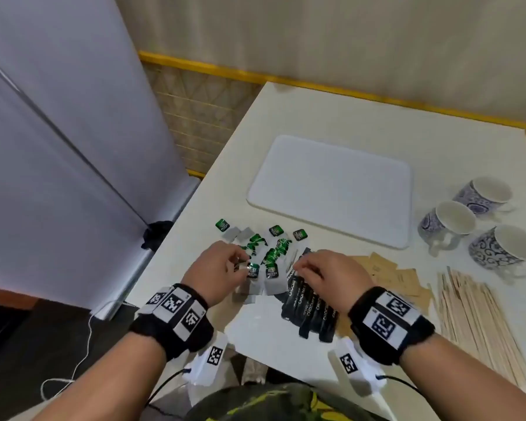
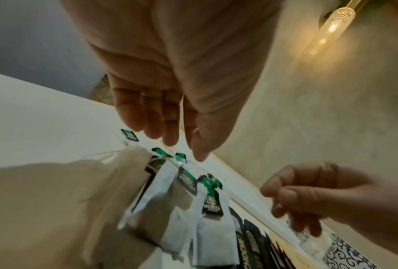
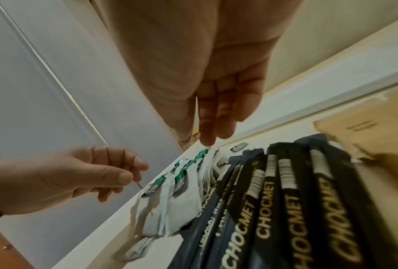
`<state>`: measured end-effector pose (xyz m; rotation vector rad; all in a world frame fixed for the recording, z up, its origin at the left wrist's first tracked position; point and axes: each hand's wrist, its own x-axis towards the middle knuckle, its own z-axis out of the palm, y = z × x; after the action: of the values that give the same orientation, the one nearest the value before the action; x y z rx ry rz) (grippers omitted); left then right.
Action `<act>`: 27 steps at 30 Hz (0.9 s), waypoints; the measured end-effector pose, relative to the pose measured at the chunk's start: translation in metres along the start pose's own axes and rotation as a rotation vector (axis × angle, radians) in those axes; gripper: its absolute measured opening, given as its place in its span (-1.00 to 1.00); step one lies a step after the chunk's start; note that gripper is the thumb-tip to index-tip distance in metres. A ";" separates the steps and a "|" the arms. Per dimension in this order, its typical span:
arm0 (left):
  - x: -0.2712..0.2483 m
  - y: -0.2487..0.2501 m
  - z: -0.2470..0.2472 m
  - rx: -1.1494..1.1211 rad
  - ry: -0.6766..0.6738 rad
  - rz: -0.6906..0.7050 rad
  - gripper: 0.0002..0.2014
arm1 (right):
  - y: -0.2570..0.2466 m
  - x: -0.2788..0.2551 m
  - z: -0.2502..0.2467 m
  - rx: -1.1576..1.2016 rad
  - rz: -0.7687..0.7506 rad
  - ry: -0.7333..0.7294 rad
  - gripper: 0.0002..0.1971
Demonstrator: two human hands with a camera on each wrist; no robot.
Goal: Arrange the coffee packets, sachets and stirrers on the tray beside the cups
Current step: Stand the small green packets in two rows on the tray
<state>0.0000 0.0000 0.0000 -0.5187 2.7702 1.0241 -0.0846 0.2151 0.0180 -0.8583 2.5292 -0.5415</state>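
Note:
A white tray (image 1: 331, 189) lies bare in the middle of the table. In front of it lie several tea bags (image 1: 271, 256) with green tags, black CHOCMET sachets (image 1: 310, 305), brown paper packets (image 1: 404, 278) and wooden stirrers (image 1: 474, 317). My left hand (image 1: 240, 265) hovers over the tea bags (image 3: 184, 196); in the right wrist view, this left hand (image 3: 133, 178) pinches a thin string between thumb and forefinger. My right hand (image 1: 299, 265) hangs with curled fingers over the top ends of the sachets (image 3: 296, 200); I cannot see anything in it.
Three blue-patterned cups (image 1: 447, 226) stand to the right of the tray. A grey cabinet (image 1: 58, 147) stands close to the table's left edge. The table's near edge runs just under my wrists. A wall with a yellow rail (image 1: 316, 83) lies behind.

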 end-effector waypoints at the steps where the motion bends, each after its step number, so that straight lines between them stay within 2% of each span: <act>1: 0.004 -0.001 0.000 0.021 0.000 0.013 -0.74 | -0.001 0.007 0.002 -0.029 0.012 0.003 -0.77; 4: 0.013 -0.005 0.001 0.106 -0.026 0.024 -0.46 | -0.004 0.018 0.009 -0.086 0.045 0.003 -0.74; 6: 0.016 -0.007 0.004 0.136 -0.062 0.030 -0.32 | -0.002 0.024 0.014 -0.105 0.071 -0.013 -0.65; 11: 0.026 -0.008 0.008 0.167 -0.087 0.098 -0.26 | 0.000 0.041 0.014 -0.126 0.153 -0.040 -0.23; 13: 0.032 -0.010 0.011 0.166 -0.099 0.109 -0.26 | -0.002 0.048 0.015 -0.151 0.157 -0.047 -0.18; 16: 0.038 -0.012 0.016 0.178 -0.121 0.115 -0.29 | -0.006 0.055 0.019 -0.157 0.158 -0.074 -0.28; 23: 0.046 -0.016 0.022 0.201 -0.182 0.148 -0.36 | -0.015 0.063 0.022 -0.151 0.111 -0.126 -0.75; 27: 0.052 -0.018 0.018 0.174 -0.234 0.145 -0.39 | -0.010 0.065 0.015 0.004 0.155 -0.152 -0.75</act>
<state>-0.0416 -0.0151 -0.0370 -0.1641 2.6815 0.8007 -0.1199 0.1628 -0.0070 -0.6684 2.4289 -0.4158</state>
